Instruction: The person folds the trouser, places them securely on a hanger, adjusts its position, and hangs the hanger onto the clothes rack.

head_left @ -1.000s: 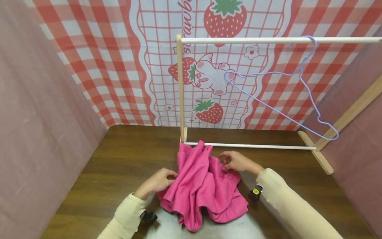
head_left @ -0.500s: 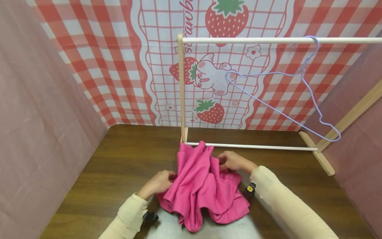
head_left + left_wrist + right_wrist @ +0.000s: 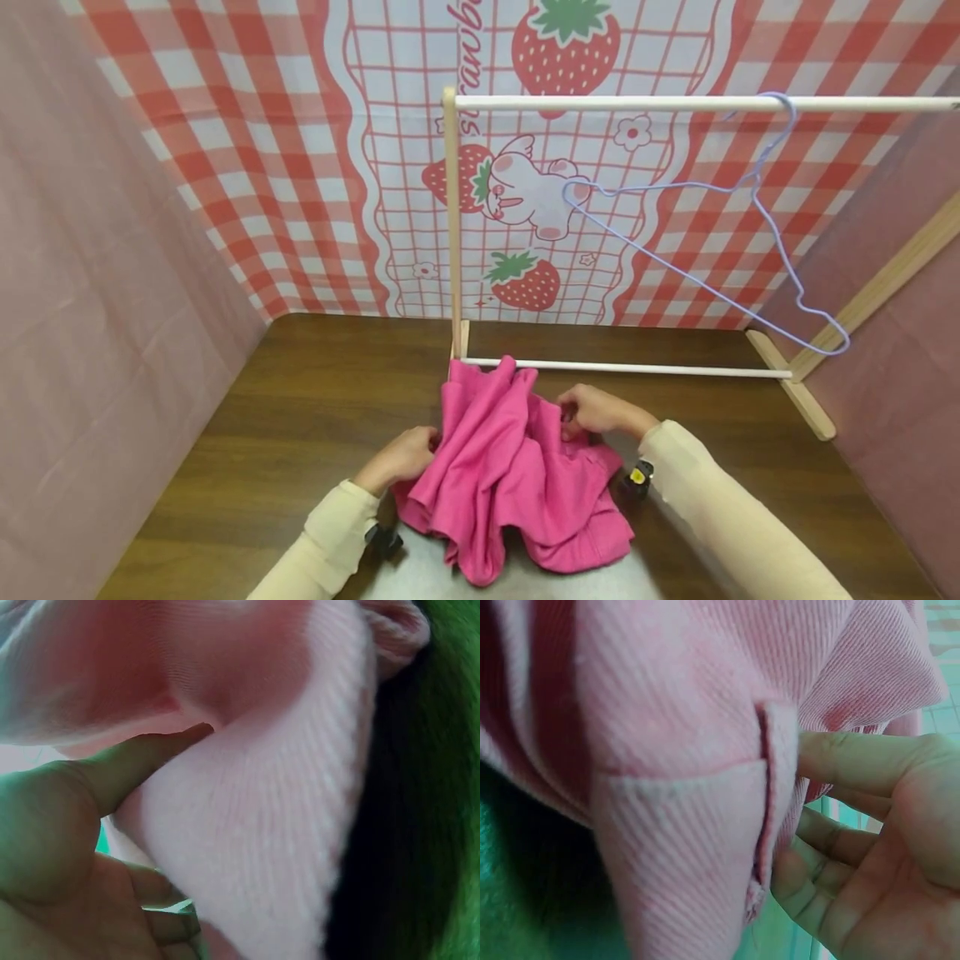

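Note:
A crumpled bright pink garment (image 3: 502, 467) of ribbed cloth lies heaped on the table, its folds running toward the front. At its left side my left hand (image 3: 406, 456) pinches a fold. The left wrist view has the thumb (image 3: 142, 761) on the cloth and the other fingers behind it. On the garment's right, my right hand (image 3: 597, 410) grips the cloth near its back edge. Up close in the right wrist view, a stitched seam and a folded edge (image 3: 776, 772) of the garment run beside the right thumb and fingers.
Behind the garment stands a rack with a white top rail (image 3: 600, 103), wooden posts and a white lower rail (image 3: 637, 367). A lilac wire hanger (image 3: 690, 271) hangs from the top rail at right. A silvery patch (image 3: 420, 567) shows on the wooden table (image 3: 300, 392) under the garment.
The left hand has shifted slightly inward and farther under the fold. The right hand has closed on the cloth, and the garment's lower right part has spread a little to the right.

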`<state>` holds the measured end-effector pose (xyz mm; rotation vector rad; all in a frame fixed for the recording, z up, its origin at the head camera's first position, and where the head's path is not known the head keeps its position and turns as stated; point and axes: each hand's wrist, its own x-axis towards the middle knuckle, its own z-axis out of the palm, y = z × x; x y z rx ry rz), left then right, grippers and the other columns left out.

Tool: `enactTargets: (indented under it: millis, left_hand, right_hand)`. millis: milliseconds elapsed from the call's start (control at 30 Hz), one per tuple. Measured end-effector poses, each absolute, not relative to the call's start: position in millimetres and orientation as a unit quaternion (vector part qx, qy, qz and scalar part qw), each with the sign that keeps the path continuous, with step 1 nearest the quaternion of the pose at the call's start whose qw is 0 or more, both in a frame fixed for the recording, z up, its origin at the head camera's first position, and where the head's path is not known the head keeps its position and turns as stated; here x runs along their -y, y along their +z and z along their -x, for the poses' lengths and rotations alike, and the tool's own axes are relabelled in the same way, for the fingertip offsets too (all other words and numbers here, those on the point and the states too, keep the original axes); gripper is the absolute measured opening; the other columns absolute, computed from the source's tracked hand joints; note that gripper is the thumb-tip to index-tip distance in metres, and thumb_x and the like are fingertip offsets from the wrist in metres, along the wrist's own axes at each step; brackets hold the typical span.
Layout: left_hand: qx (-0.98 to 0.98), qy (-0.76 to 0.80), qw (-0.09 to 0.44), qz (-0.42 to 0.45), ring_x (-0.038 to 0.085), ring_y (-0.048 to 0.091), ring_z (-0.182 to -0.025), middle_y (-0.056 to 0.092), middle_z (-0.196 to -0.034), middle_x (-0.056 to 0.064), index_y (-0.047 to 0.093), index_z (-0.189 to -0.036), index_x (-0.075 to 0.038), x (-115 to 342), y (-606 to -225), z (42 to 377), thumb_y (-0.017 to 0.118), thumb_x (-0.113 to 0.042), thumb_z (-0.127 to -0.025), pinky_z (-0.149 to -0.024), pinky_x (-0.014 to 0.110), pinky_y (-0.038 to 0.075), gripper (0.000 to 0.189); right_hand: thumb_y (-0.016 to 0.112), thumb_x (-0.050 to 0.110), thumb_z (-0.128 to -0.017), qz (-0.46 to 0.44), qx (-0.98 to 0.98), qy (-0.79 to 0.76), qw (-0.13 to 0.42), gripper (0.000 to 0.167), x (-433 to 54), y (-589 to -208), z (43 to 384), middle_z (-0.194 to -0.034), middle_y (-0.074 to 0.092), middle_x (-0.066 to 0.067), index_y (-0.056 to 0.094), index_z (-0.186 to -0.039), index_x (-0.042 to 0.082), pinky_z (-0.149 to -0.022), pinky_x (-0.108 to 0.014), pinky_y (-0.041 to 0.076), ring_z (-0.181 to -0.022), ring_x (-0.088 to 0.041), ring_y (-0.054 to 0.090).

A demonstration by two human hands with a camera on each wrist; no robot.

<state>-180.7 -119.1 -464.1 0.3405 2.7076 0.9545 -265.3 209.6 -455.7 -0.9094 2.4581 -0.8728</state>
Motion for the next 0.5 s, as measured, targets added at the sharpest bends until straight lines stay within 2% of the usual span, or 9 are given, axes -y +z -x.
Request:
enactTargets:
  millis: [133, 200, 333, 400, 500]
  left_hand:
    - [-0.897, 0.397, 0.151, -0.122, 0.014, 0.050, -0.069, 0.054, -0.070, 0.000, 0.062, -0.083, -0.001, 125.7, -465.9, 181.6, 0.060, -0.008, -0.082, -0.063, 0.026, 0.044, 0.008]
    - [-0.876, 0.434, 0.176, -0.117, 0.012, 0.045, -0.067, 0.049, -0.069, -0.001, 0.062, -0.082, 0.001, 130.9, -466.1, 182.9, 0.060, -0.016, -0.087, -0.060, 0.023, 0.040, 0.018]
    - [-0.843, 0.488, 0.210, -0.084, 0.009, 0.052, -0.075, 0.062, -0.080, 0.003, 0.068, -0.097, 0.006, 139.1, -465.5, 185.0, 0.053, -0.030, -0.099, -0.067, 0.022, 0.044, 0.040]
    - [-0.834, 0.504, 0.212, -0.078, 0.009, 0.053, -0.077, 0.065, -0.084, 0.005, 0.069, -0.102, 0.007, 140.7, -466.1, 186.3, 0.051, -0.027, -0.100, -0.069, 0.023, 0.045, 0.039]
    - [-0.835, 0.500, 0.205, -0.105, 0.009, 0.051, -0.073, 0.062, -0.079, 0.002, 0.068, -0.097, 0.009, 140.5, -469.3, 188.0, 0.054, -0.015, -0.097, -0.064, 0.021, 0.044, 0.028]
  right_hand:
    - [0.079, 0.009, -0.067, 0.344, -0.879, -0.292, 0.153, 0.018, -214.3, -458.3, 263.8, -0.065, 0.055, 0.005, 0.061, -0.068, 0.005, -0.056, -0.018, 0.040, -0.060, 0.001, 0.043]
    - [0.080, 0.011, -0.066, 0.349, -0.884, -0.283, 0.129, 0.018, -215.8, -460.9, 263.5, -0.066, 0.055, 0.004, 0.063, -0.068, 0.007, -0.057, -0.018, 0.040, -0.063, 0.000, 0.043]
    - [0.082, 0.012, -0.063, 0.340, -0.891, -0.281, 0.111, 0.017, -216.7, -463.5, 262.9, -0.083, 0.069, -0.006, 0.067, -0.070, 0.009, -0.067, -0.020, 0.046, -0.077, -0.006, 0.056]
    - [0.082, 0.012, -0.063, 0.329, -0.892, -0.288, 0.115, 0.016, -216.4, -463.2, 262.6, -0.094, 0.072, -0.011, 0.068, -0.069, 0.009, -0.071, -0.020, 0.048, -0.084, -0.010, 0.060]
    - [0.082, 0.011, -0.064, 0.318, -0.889, -0.301, 0.130, 0.016, -216.6, -461.2, 261.3, -0.085, 0.071, -0.009, 0.067, -0.069, 0.008, -0.065, -0.018, 0.046, -0.077, -0.007, 0.057]
